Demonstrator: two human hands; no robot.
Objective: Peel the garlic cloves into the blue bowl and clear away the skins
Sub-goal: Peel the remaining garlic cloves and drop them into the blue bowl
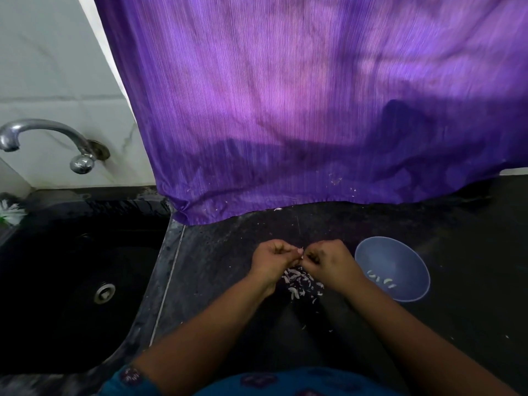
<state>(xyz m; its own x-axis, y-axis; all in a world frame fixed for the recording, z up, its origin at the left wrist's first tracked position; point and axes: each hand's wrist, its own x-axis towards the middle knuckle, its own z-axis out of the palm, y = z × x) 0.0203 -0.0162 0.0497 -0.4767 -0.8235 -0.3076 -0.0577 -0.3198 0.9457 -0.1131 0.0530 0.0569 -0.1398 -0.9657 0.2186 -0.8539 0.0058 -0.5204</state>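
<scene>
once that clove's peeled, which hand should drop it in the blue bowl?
Probably the right hand. The blue bowl sits just to its right, close by, while the left hand would have to cross over the skin pile. Both hands pinch the clove now.

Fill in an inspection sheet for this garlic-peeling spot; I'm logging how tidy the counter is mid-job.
Surface: dark counter, speckled with small white flecks.
Job's things: blue bowl right of the hands, a few peeled cloves inside; pile of skins under the hands.
Clutter: stray skin bits scattered near the right forearm.
Grips: left hand and right hand both pinch one small white piece between them.
Cables: nothing seen.
Surroundings: black sink at left, metal tap above it, purple cloth hanging behind.
</scene>
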